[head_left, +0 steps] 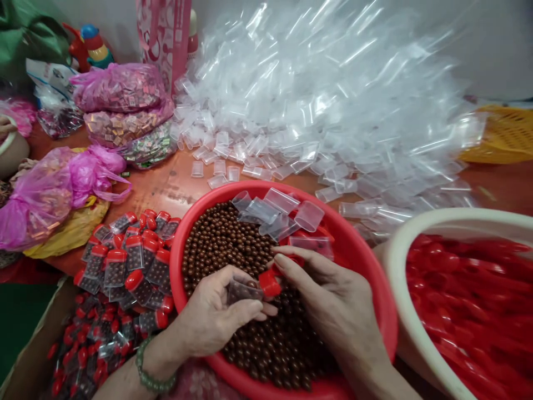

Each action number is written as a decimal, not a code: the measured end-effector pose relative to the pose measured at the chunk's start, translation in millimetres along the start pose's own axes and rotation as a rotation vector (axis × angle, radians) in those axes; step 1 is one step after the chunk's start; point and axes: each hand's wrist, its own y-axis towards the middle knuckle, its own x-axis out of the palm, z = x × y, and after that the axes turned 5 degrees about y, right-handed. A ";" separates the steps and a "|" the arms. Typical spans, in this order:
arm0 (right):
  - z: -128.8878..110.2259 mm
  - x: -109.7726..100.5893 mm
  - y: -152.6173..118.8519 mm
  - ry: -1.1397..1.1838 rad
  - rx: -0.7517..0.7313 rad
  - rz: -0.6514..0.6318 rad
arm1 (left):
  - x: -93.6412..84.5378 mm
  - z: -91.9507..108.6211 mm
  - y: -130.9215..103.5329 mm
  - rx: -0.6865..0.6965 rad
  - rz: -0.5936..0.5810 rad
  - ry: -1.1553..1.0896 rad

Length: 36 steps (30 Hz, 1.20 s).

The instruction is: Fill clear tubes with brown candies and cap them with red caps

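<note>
Over a red basin (180, 261) of small brown balls (225, 236), my left hand (222, 311) is closed on a clear container (241, 290) with some brown balls inside. A red cap (270, 282) sits at the container's right end. My right hand (333, 300) has its thumb and fingers pinched at a small red piece beside that cap. Several empty clear containers (277, 208) lie on the balls at the back of the basin.
Filled, red-capped containers (135, 253) are heaped at the left, spilling into a box. A white tub (400, 266) of red caps stands right. Behind lie a big pile of clear containers (316, 100), pink bags (120, 89) and a yellow basket (502, 133). Part of another person's hand shows far left.
</note>
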 end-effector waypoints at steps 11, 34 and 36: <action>3.1 -8.0 -2.3 -0.588 -0.766 -0.414 | -7.3 -4.1 0.8 0.001 0.020 -0.038; -11.4 -11.9 6.4 -0.119 -0.534 -0.297 | -23.8 12.8 6.6 0.305 0.044 0.458; -11.9 -11.0 7.5 -0.140 -0.601 -0.322 | -24.2 11.4 7.1 0.302 0.030 0.482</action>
